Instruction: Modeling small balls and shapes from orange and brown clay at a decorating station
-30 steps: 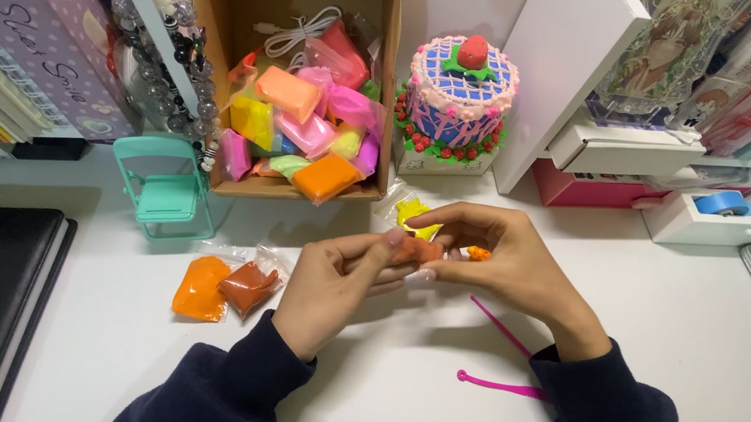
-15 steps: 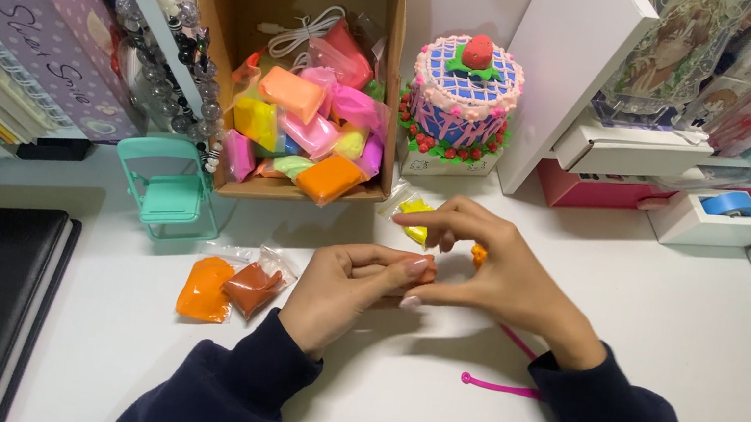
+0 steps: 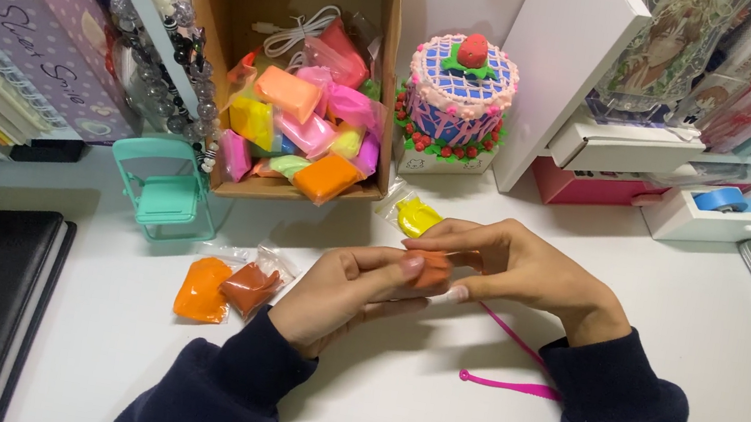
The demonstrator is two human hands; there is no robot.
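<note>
The cardboard box (image 3: pixel 281 78) stands at the back of the table (image 3: pixel 703 339), with clay packets (image 3: pixel 308 132) in it. Left of the box stands a small folding chair (image 3: pixel 162 189); right of the box sits a cake model (image 3: pixel 456 104). Before the box lie two bagged clay pieces (image 3: pixel 225 288), and to their right both hands (image 3: pixel 444 286) meet around a clay lump (image 3: pixel 433 269). A thin tool (image 3: pixel 508 385) lies right of the hands.

cardboard box (image 3: pixel 386 74) holds bright clay packets (image 3: pixel 326 177); two orange bags (image 3: pixel 225 288) lie below.
</note>
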